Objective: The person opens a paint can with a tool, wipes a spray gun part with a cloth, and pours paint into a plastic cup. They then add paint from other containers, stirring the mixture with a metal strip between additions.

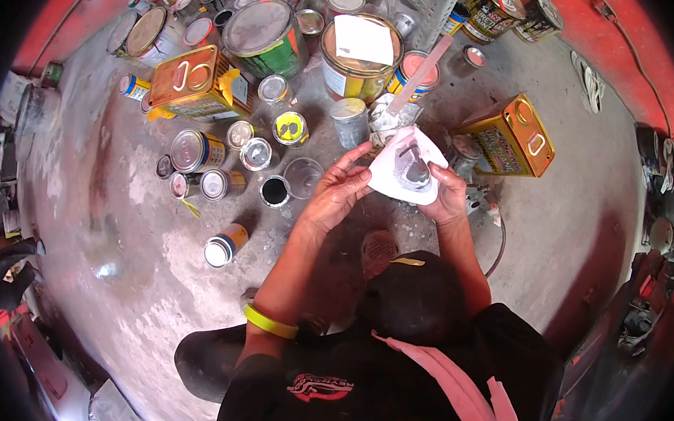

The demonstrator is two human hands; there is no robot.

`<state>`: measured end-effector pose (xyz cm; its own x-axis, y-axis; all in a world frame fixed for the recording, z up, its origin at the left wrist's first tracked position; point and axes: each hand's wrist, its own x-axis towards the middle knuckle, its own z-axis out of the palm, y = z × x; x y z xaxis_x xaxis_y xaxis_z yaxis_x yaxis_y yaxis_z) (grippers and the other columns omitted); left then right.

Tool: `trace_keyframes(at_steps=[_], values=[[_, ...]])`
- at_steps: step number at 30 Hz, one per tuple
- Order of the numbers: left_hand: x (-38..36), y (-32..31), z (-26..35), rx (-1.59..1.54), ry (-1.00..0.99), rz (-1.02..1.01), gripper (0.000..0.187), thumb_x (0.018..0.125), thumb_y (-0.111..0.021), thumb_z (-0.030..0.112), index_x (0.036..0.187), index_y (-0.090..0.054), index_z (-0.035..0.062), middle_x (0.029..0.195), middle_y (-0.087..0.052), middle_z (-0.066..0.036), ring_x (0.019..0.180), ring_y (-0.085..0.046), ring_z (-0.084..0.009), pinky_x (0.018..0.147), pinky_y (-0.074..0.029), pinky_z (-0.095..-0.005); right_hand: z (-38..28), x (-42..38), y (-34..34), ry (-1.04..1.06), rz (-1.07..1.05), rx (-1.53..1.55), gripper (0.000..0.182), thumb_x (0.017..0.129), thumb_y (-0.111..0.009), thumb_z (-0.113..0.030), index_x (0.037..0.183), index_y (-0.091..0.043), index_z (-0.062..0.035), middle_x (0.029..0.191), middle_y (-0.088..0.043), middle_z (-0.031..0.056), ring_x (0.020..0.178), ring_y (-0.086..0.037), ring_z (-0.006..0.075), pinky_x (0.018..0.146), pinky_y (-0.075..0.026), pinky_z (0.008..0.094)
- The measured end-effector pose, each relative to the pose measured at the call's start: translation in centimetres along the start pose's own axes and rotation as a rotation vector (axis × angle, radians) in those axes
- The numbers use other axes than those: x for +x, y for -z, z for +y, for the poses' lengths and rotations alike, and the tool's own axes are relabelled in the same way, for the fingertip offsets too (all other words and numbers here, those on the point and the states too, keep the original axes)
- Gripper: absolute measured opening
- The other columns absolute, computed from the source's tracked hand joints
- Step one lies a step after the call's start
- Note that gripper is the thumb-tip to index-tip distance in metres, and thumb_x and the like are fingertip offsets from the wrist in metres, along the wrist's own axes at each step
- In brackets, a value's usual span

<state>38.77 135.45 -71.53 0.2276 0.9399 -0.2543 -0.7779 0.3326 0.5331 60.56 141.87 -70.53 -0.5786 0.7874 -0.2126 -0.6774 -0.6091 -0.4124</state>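
Note:
Both hands hold a white paper paint strainer (388, 186), spread wide with a dark grey wet stain inside it. My left hand (334, 191) pinches its left edge between thumb and fingers. On the opposite edge, my right hand (449, 194) grips it with the thumb in front. Just beyond the paper stands a grey-smeared can (350, 123), beside a crumpled white rag (393, 119) and a long pinkish strip (420, 76). A clear cup (303, 178) and a cup of black liquid (275, 191) stand left of my left hand. Metal parts, perhaps a spray gun (477, 199), show partly behind my right hand.
A yellow rectangular tin (508, 137) stands to the right, another orange-topped tin (198, 84) at upper left. Large paint cans (263, 31) and several small ones crowd the far floor. A white-lidded can (226, 246) sits left. A hose (502, 240) curves on the floor at right.

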Motion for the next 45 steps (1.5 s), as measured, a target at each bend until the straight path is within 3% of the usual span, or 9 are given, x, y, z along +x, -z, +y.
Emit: trace_keyframes(at_steps=[6,16,20,21,24,31,40,43,45], values=[[0.5,1.9,-1.1,0.129,-0.002,0.101,0.055,0.095,-0.063,0.004,0.146,-0.045,0.0104,0.107,-0.068,-0.004,0.105,-0.062,-0.0147,0.094,-0.050,-0.0318,-1.1,0.1,-1.2,-0.046,-0.124,0.045,0.053,0.088,-0.060,-0.020,0.134,-0.050,0.0036,0.130,-0.060,0.0199,0.121,-0.057,0.0350,0.110,-0.039,0.0534],[0.9,1.2,0.1,0.536,-0.230,0.365,0.036,0.097,-0.060,0.003,0.133,-0.056,0.0058,0.120,-0.065,-0.007,0.108,-0.061,-0.0157,0.097,-0.050,-0.0307,-4.4,0.7,1.8,0.408,0.438,-0.210,0.037,0.095,-0.056,-0.002,0.131,-0.048,0.0009,0.111,-0.061,0.0165,0.102,-0.064,0.0280,0.092,-0.053,0.0436],[0.6,-0.3,3.5,0.590,-0.405,0.364,0.031,0.097,-0.061,0.005,0.128,-0.058,0.0029,0.115,-0.066,-0.006,0.106,-0.062,-0.0126,0.095,-0.052,-0.0273,-4.1,4.4,7.7,0.525,0.628,-0.711,0.022,0.086,-0.057,0.008,0.105,-0.061,-0.0005,0.106,-0.068,0.0131,0.097,-0.067,0.0259,0.093,-0.052,0.0410],[0.7,-0.4,3.9,0.616,-0.437,0.364,0.031,0.097,-0.061,0.005,0.128,-0.057,0.0026,0.114,-0.066,-0.005,0.105,-0.062,-0.0125,0.095,-0.052,-0.0278,-3.4,6.0,14.5,0.585,0.493,-1.032,0.042,0.083,-0.059,0.004,0.125,-0.056,0.0029,0.115,-0.062,0.0144,0.104,-0.063,0.0233,0.090,-0.050,0.0338],[0.3,-0.7,4.4,0.650,-0.435,0.392,0.034,0.097,-0.061,0.006,0.131,-0.056,0.0019,0.114,-0.065,-0.006,0.105,-0.062,-0.0171,0.095,-0.050,-0.0307,-1.0,9.6,12.2,0.356,0.604,-0.351,0.040,0.078,-0.061,0.002,0.118,-0.057,0.0040,0.109,-0.062,0.0126,0.098,-0.062,0.0253,0.087,-0.051,0.0366],[-0.5,2.0,2.6,0.693,-0.549,0.555,0.030,0.097,-0.061,0.006,0.126,-0.057,0.0009,0.106,-0.066,-0.006,0.092,-0.062,-0.0109,0.086,-0.052,-0.0260,-0.4,12.8,12.1,0.374,0.736,-0.590,0.021,0.071,-0.063,0.004,0.090,-0.065,-0.0024,0.089,-0.067,0.0063,0.086,-0.062,0.0202,0.081,-0.050,0.0334],[-7.6,8.7,7.9,0.552,-1.068,1.312,0.023,0.100,-0.060,0.015,0.116,-0.054,-0.0005,0.091,-0.063,-0.005,0.077,-0.060,-0.0116,0.068,-0.051,-0.0264,-1.9,12.9,13.7,0.384,0.551,-0.909,0.024,0.078,-0.065,0.003,0.102,-0.067,0.0012,0.100,-0.070,0.0098,0.088,-0.065,0.0190,0.084,-0.051,0.0318],[-10.7,10.0,5.5,0.665,-1.026,1.441,0.023,0.101,-0.058,0.021,0.112,-0.054,-0.0003,0.090,-0.064,-0.008,0.074,-0.061,-0.0143,0.066,-0.050,-0.0292,-1.0,12.2,13.8,0.330,0.678,-1.286,0.034,0.078,-0.067,-0.008,0.111,-0.068,-0.0002,0.107,-0.067,0.0110,0.097,-0.061,0.0200,0.086,-0.048,0.0322],[-12.3,9.3,2.3,1.018,-0.603,1.587,0.027,0.103,-0.054,0.026,0.108,-0.054,-0.0009,0.092,-0.065,-0.012,0.073,-0.062,-0.0187,0.065,-0.050,-0.0324,-0.5,10.2,13.5,0.571,0.618,-1.231,0.054,0.079,-0.069,-0.006,0.130,-0.054,0.0034,0.122,-0.060,0.0155,0.113,-0.056,0.0239,0.099,-0.043,0.0359]])
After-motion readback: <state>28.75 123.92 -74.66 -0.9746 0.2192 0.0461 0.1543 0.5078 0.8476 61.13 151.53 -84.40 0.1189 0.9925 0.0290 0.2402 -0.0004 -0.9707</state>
